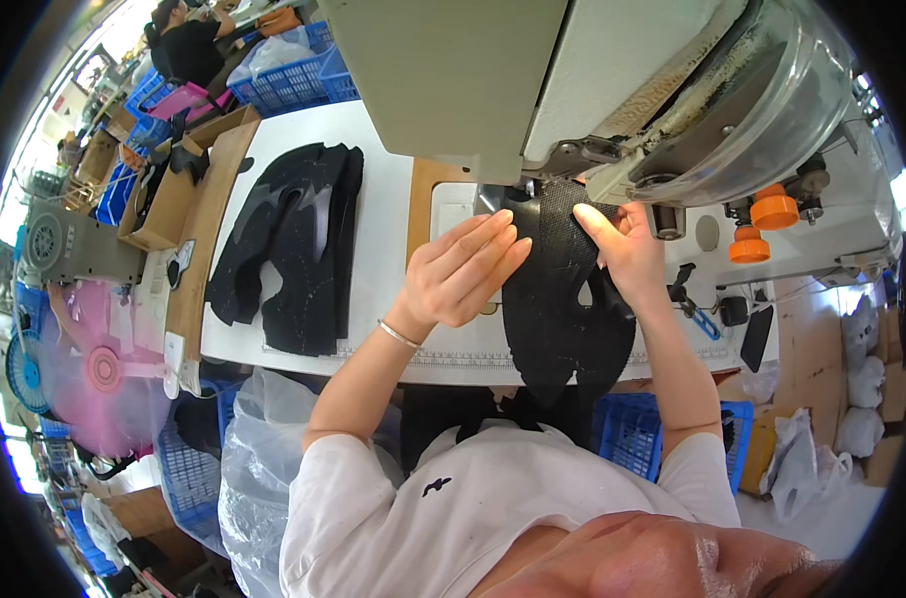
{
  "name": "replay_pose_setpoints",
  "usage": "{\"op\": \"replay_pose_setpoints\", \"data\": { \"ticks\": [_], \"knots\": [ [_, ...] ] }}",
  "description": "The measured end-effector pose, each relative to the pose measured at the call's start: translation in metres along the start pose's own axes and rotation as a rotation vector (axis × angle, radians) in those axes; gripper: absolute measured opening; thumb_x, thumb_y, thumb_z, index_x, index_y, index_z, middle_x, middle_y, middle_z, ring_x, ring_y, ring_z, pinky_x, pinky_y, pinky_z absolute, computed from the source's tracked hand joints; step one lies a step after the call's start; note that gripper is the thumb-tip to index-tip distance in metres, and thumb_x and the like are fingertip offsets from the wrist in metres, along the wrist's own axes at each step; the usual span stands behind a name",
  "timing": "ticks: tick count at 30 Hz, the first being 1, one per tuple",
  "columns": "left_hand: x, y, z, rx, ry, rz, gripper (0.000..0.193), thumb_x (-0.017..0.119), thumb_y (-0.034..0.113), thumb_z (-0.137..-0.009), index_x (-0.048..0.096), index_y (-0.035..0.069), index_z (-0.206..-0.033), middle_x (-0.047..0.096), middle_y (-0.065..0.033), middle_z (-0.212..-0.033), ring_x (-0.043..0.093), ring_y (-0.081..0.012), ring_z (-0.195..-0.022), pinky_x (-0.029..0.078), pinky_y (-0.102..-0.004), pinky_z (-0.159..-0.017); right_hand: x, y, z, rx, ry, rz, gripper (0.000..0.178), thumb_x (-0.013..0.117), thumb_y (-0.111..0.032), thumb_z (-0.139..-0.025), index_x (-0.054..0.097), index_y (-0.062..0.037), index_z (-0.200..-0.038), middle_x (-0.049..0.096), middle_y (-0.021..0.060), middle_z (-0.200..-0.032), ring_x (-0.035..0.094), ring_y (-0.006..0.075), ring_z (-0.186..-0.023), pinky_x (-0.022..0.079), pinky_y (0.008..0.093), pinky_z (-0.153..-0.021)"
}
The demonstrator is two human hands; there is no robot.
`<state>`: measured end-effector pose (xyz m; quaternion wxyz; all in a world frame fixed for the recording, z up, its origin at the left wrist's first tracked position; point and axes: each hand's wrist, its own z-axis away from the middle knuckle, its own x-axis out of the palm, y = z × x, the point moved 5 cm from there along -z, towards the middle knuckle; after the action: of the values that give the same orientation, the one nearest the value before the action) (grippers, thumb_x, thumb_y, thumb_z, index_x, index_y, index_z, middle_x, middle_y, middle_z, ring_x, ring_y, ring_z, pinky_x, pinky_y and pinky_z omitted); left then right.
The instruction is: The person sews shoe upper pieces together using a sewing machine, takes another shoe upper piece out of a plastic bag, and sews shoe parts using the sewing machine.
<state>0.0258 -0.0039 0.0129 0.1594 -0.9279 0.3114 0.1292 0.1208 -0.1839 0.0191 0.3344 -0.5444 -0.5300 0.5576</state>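
The largest thing is the pale machine (453, 75), which seems to be a sewing machine; its head stands over the far side of the white table (385, 199). On the left half of this table lies a stack of black pieces (308, 264), well apart from the left hand, perhaps so that the pieces are within reach and do not disturb the work.

The black piece (562, 339) in work lies on the table in front of the person, with its far end below the machine head. Its long axis runs from the machine toward the person's body, leaning only a little. The narrower, mesh-like end points to the machine; the broader end, which is divided by a notch, points to the person and reaches over the near table edge.

The right hand (627, 249) pinches the right edge of the piece, thumb on top, probably to guide it close to the machine. The left hand (463, 269) has its fingers straight and close together, their tips at the left edge. Its thumb is hidden, so I cannot tell whether it grips anything. The smallest are two orange knobs (774, 207), at the machine's right side.
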Motion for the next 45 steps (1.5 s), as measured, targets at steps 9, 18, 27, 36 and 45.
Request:
{"op": "replay_pose_setpoints", "data": {
  "ticks": [9, 18, 27, 36, 45],
  "knots": [
    [0.003, -0.004, -0.006, -0.036, 0.01, -0.031, 0.022, 0.07, 0.003, -0.07, 0.074, 0.0, -0.091, 0.068, -0.0098, -0.093, 0.069, -0.0266, -0.095, 0.06, -0.0352, -0.082, -0.014, 0.031, -0.018, 0.011, 0.029, 0.199, 0.028, 0.07, -0.031, -0.089, 0.067, -0.003, -0.087, 0.051, -0.0046, -0.06, 0.043, 0.0059, -0.049, 0.034, 0.0247, -0.047],
    [-0.007, 0.016, -0.025, -0.23, -0.262, 0.12, 0.03, 0.069, 0.015, -0.075, 0.071, 0.002, -0.102, 0.065, -0.009, -0.099, 0.064, -0.0257, -0.099, 0.053, -0.0371, -0.083, -0.019, 0.061, -0.046, -0.039, -0.117, 0.307, 0.035, 0.073, -0.003, -0.075, 0.051, 0.0004, -0.102, 0.058, 0.0118, -0.096, 0.062, 0.0222, -0.079, 0.05, 0.0325, -0.065],
    [0.006, 0.044, -0.036, -0.321, -0.519, -0.251, 0.055, 0.064, 0.05, -0.082, 0.066, 0.012, -0.123, 0.058, -0.0084, -0.11, 0.057, -0.0231, -0.108, 0.044, -0.0361, -0.091, -0.025, 0.075, -0.06, -0.186, -0.058, 0.256, 0.026, 0.074, -0.008, -0.073, 0.06, -0.0014, -0.095, 0.062, 0.0119, -0.092, 0.061, 0.0275, -0.087, 0.048, 0.037, -0.077],
    [0.008, 0.036, -0.038, -0.367, -0.475, -0.21, 0.05, 0.068, 0.043, -0.08, 0.068, 0.011, -0.119, 0.058, -0.0104, -0.111, 0.056, -0.0271, -0.113, 0.044, -0.0413, -0.097, -0.019, 0.058, -0.052, -0.113, -0.103, 0.119, 0.016, 0.07, -0.006, -0.074, 0.064, -0.0018, -0.088, 0.065, 0.0094, -0.085, 0.061, 0.0206, -0.078, 0.048, 0.0333, -0.071],
    [0.003, 0.026, -0.04, -0.409, -0.441, -0.148, 0.039, 0.072, 0.031, -0.078, 0.07, 0.01, -0.111, 0.061, -0.0106, -0.111, 0.056, -0.0287, -0.117, 0.043, -0.0445, -0.101, -0.02, 0.062, -0.042, -0.165, 0.0, 0.191, 0.02, 0.07, -0.005, -0.076, 0.06, -0.0018, -0.093, 0.064, 0.0092, -0.087, 0.062, 0.0206, -0.077, 0.048, 0.0327, -0.068]
  ]
}}
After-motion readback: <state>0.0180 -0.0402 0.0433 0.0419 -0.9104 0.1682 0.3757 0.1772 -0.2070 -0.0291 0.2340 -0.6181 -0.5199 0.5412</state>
